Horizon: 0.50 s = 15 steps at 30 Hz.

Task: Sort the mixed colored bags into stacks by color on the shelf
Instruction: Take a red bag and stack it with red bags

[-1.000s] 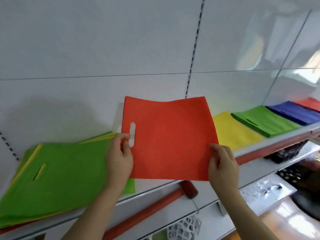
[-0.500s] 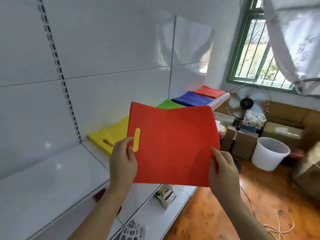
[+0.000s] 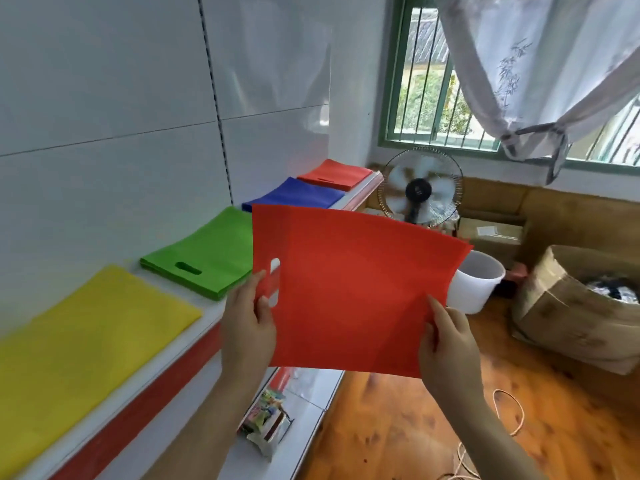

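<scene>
Closer now, four shelf stacks (image 3: 204, 258), one red bag (image 3: 349, 289), two hands (image 3: 247, 327).

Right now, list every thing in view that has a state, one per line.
red bag: held up flat in the air, off the shelf
left hand: pinches the bag beside its handle slot
right hand: pinches the bag's lower right edge
yellow stack: flat on shelf
green stack: flat on shelf
blue stack: flat on shelf
red stack: flat at the shelf's far end
fan: blades blurred
</scene>
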### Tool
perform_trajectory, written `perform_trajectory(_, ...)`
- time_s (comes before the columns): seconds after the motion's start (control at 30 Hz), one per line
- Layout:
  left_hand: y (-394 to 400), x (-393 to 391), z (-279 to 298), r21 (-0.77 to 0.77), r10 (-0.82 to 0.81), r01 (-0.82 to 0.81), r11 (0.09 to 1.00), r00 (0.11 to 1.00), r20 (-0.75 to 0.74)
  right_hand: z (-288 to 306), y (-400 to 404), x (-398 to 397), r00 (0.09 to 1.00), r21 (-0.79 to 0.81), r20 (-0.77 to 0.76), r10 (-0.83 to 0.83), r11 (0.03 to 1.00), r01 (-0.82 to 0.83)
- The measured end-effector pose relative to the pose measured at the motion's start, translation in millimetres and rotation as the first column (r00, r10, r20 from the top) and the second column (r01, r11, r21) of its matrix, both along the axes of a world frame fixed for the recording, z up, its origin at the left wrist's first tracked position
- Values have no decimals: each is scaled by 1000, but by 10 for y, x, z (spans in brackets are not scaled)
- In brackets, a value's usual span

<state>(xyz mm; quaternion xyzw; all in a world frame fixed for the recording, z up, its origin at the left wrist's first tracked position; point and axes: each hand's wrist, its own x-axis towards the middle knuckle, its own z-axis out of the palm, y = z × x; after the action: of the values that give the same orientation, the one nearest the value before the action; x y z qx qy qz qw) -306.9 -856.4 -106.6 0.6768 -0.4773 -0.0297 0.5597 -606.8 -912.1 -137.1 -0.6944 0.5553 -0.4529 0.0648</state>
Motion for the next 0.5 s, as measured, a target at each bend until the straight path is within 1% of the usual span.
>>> perform_trajectory(0.17,-1043,-48,-43,24,-47,48,999,998,-35,117,-850,-57,997,25,-32,-66,997,67)
perform_trajectory(0.3,-1863,-77,27,15,-103,104,995,994,-28,257,-1559,-103,992,26,-51,-114,993,115)
perform_trajectory(0.4,-2421,-166,37,53,-128,131,990,991,-43,256,-2033,-199,985,51,-66,-159,985,163)
perform_trajectory(0.5,-2982,-284,10,82,-155,155,984,988,-15,205,-2537,-341,979,52,-71,-190,980,194)
